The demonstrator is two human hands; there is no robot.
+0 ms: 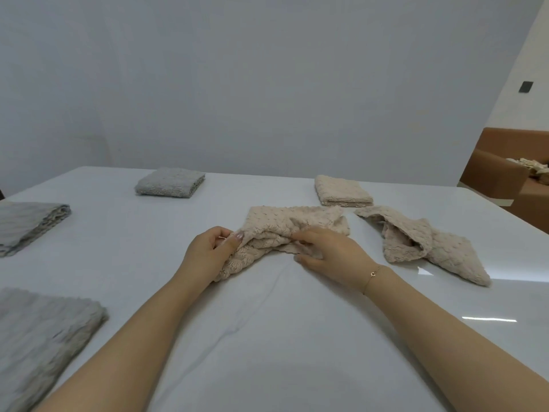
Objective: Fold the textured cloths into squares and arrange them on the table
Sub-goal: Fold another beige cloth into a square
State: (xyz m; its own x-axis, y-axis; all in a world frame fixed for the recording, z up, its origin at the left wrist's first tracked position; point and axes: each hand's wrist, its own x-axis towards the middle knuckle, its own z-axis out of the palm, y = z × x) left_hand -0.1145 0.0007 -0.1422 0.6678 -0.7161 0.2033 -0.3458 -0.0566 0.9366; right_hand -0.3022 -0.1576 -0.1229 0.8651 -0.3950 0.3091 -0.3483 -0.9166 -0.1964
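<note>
A rumpled beige textured cloth lies at the middle of the white table. My left hand grips its near left corner, thumb and fingers curled round the bunched fabric. My right hand pinches the cloth's near edge at its middle, palm down on the table. A second beige cloth lies crumpled to the right. A folded beige square sits behind them.
Three folded grey cloths lie on the left: one at the back, one at the left edge, one near me. A brown sofa with more beige cloths stands beyond the table's right end.
</note>
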